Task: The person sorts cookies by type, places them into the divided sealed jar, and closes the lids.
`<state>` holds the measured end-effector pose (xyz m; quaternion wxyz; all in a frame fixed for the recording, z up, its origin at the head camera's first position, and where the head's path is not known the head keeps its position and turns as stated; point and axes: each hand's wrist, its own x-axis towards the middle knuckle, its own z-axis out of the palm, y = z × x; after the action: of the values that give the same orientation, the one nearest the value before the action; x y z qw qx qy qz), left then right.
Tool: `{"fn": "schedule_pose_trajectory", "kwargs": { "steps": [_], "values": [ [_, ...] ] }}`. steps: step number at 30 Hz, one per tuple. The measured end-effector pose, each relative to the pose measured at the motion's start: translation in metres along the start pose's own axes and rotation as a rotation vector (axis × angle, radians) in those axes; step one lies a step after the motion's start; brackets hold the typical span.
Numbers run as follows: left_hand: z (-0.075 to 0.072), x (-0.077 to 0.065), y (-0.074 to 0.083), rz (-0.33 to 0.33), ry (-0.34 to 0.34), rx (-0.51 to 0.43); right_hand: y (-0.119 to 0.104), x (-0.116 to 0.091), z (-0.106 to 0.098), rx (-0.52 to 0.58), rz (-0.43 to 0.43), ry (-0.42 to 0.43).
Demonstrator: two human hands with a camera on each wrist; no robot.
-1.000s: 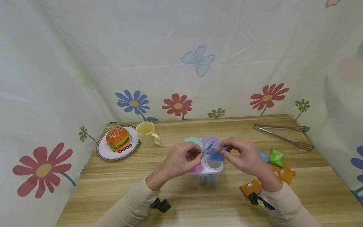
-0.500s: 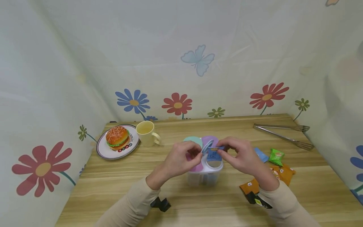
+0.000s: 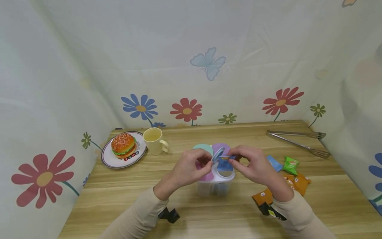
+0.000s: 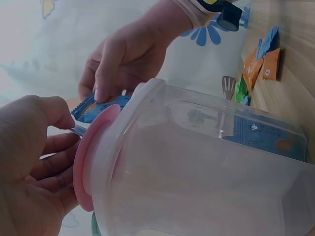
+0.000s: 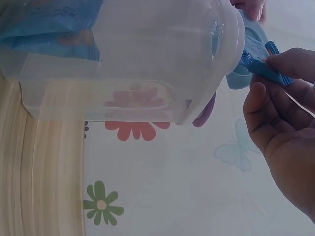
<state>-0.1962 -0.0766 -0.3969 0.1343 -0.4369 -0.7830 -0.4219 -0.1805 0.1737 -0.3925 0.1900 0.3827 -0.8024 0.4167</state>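
A clear plastic container [image 3: 204,190] with a white top stands mid-table, its round lids teal, purple and pink. Its blue lid [image 3: 219,154] is raised, pinched between thumb and fingers of my left hand [image 3: 191,167]. My right hand [image 3: 253,162] pinches the upper edge of a blue snack packet [image 3: 225,164] over the round opening beside that lid. In the right wrist view the packet [image 5: 266,66] is bent, its lower end at the opening. Another blue packet [image 4: 268,136] lies inside at the container's bottom, seen through the wall.
Right of the container lie a blue packet [image 3: 275,163], a green packet [image 3: 290,165] and several orange packets [image 3: 262,197]. Metal tongs [image 3: 293,141] lie behind them. At the back left are a yellow mug [image 3: 153,142] and a plate [image 3: 111,162] with a hamburger [image 3: 123,145].
My right hand has moved slightly left with the blue packet, which now sits closer to the raised lid and over the opening. The left hand has stayed in place.
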Motion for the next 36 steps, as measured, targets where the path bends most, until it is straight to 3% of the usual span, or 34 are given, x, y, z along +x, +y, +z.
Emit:
{"fn": "schedule_pose_trajectory", "kwargs": {
  "steps": [29, 36],
  "values": [
    [-0.0002, -0.0009, -0.0006, -0.018, -0.001, 0.005, 0.0049, -0.0049, 0.0018, -0.035, -0.002, -0.023],
    [-0.0006, 0.0012, -0.0005, -0.010, 0.002, 0.010, 0.0038, -0.0041, 0.0029, -0.039, 0.010, -0.081]
  ]
}}
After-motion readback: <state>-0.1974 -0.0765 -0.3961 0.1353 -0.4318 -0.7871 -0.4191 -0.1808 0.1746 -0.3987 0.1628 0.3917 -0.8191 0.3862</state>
